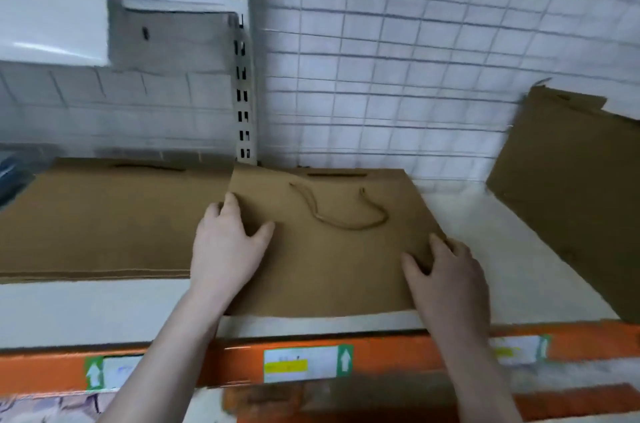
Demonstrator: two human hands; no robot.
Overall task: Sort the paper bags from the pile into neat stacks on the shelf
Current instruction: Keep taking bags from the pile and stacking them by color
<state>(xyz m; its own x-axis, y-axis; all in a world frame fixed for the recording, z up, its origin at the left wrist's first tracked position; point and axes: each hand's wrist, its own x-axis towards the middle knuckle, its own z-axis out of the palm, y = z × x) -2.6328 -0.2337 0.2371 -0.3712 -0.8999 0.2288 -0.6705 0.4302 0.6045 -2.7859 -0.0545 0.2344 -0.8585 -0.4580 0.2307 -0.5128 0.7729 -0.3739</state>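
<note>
Saw brown paper bag (332,249) lying flat on white shelf (519,266), rope handle (341,214) looped on top face. My left hand (227,246) lay on bag's left edge, fingers straight, pressing down. My right hand (446,277) lay flat on bag's right edge, fingers spread. Stack of flat bags (104,218) just left, touching. Another bag (571,194) leaned on wire grid (398,58), far right.

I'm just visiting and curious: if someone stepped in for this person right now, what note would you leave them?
Left hand and right hand: both flat on the brown paper bag, fingers fairly straight, nothing gripped.
That bag lies flat, rope handle up, mid-shelf, overlapping the left stack.
More bags lean at the right.
Done: left stack laid flat.
Left: square this bag, sort the leaning ones.
</note>
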